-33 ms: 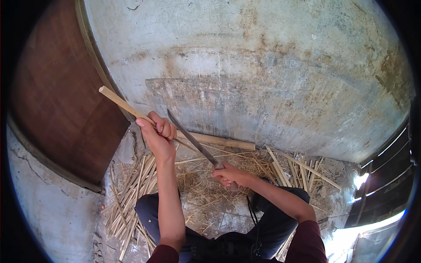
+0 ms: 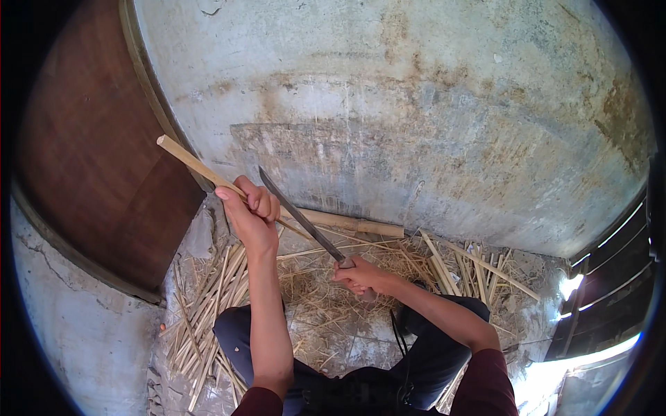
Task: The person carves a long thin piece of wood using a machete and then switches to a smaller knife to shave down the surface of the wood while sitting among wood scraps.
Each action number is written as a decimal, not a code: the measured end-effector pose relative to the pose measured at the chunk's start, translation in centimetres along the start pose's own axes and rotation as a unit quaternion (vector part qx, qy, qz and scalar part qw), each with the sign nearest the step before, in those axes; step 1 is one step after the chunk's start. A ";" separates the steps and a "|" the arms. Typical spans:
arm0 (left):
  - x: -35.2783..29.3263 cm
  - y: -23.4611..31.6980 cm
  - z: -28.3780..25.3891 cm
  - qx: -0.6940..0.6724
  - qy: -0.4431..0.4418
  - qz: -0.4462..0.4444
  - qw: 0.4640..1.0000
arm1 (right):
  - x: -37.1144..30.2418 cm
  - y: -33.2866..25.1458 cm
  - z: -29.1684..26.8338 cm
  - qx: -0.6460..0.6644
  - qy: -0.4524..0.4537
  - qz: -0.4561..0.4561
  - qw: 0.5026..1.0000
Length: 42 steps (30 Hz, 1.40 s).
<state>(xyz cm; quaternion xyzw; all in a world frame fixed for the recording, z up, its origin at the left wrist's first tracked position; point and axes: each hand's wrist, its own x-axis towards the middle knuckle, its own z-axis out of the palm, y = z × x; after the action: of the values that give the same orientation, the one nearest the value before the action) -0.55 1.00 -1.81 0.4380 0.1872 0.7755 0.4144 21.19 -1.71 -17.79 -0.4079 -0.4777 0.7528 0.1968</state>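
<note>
My left hand (image 2: 253, 218) is raised at left of centre, its fingers wrapped round a pale bamboo strip (image 2: 189, 161). The strip slants from its thick end at upper left down through the fist, and a thinner length comes out below the fingers. In my right hand (image 2: 364, 274), lower and near the middle, is the handle of a long machete (image 2: 300, 218). Its dark, narrow blade points up and left, with the tip just right of my left fist. In this view the blade passes close to the strip's lower part; whether they touch, I cannot tell.
Many split bamboo strips (image 2: 208, 312) are heaped left of my knees, and others (image 2: 480, 272) lie at right. A thicker bamboo pole (image 2: 357, 223) lies along the stained wall (image 2: 416, 125). Shavings (image 2: 322, 298) cover the floor. A brown door (image 2: 104, 139) stands left, a slatted panel (image 2: 610, 298) right.
The machete's tip has swung slightly up and to the left. My left hand and the bamboo strip have hardly moved.
</note>
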 end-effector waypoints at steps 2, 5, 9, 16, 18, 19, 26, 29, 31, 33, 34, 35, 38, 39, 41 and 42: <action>-0.1 -0.2 0.4 0.002 -0.002 -0.002 1.000 | 0.4 1.0 -0.5 0.004 0.003 -0.002 1.000; -0.1 -0.4 0.8 0.007 0.007 -0.003 1.000 | 1.3 4.3 -1.0 0.036 0.037 0.028 0.998; -0.1 -0.1 0.1 0.003 0.034 0.009 0.999 | 2.2 4.7 -1.8 0.034 0.081 0.069 0.994; -0.5 -0.1 -0.1 -0.014 -0.011 -0.002 1.000 | 1.4 2.4 -1.2 -0.045 0.039 -0.022 0.998; -0.6 -0.3 0.8 -0.014 -0.010 -0.005 1.000 | 2.2 4.5 -2.3 -0.018 0.053 -0.015 0.998; -0.7 -0.3 0.8 -0.015 -0.010 -0.005 1.000 | 2.6 5.7 -2.6 -0.018 0.053 -0.015 0.998; -0.8 0.3 -0.3 -0.009 0.024 0.002 1.000 | 2.9 5.0 -3.0 -0.036 0.057 0.037 0.997; -1.1 0.4 0.0 -0.016 -0.011 0.011 1.000 | 2.0 2.2 -1.2 -0.040 0.027 -0.014 0.999; -1.3 0.3 0.2 -0.015 -0.028 0.014 0.999 | 2.2 2.7 -1.1 -0.015 0.022 -0.014 1.000; -1.3 0.0 0.9 -0.017 -0.032 0.006 0.999 | 3.2 5.6 -3.0 -0.014 0.016 0.024 0.999; -1.2 0.2 0.9 -0.016 -0.035 0.006 0.999 | 3.8 7.2 -3.7 -0.013 0.016 0.021 1.000; -1.1 0.3 0.6 -0.025 -0.026 0.005 0.999 | 4.4 8.9 -4.7 0.014 0.036 0.084 0.996; -1.2 0.1 -0.8 -0.042 -0.027 -0.004 0.999 | 4.5 9.3 -5.1 0.016 0.078 0.146 0.986; -1.2 0.1 -1.1 -0.045 -0.027 0.001 0.999 | 4.4 8.9 -5.1 -0.011 0.104 0.144 0.984; -1.4 0.2 -1.3 -0.048 -0.023 0.005 0.999 | 3.7 7.2 -3.9 -0.035 0.073 0.090 0.993; -1.4 0.2 -1.3 -0.041 -0.007 0.004 0.999 | 3.4 6.1 -3.1 -0.058 0.042 0.035 0.997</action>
<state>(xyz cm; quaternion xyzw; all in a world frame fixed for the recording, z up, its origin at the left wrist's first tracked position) -1.32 -0.15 -3.10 0.4269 0.1503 0.7811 0.4301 22.23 -0.42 -25.25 -0.4665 -0.4971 0.7125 0.1660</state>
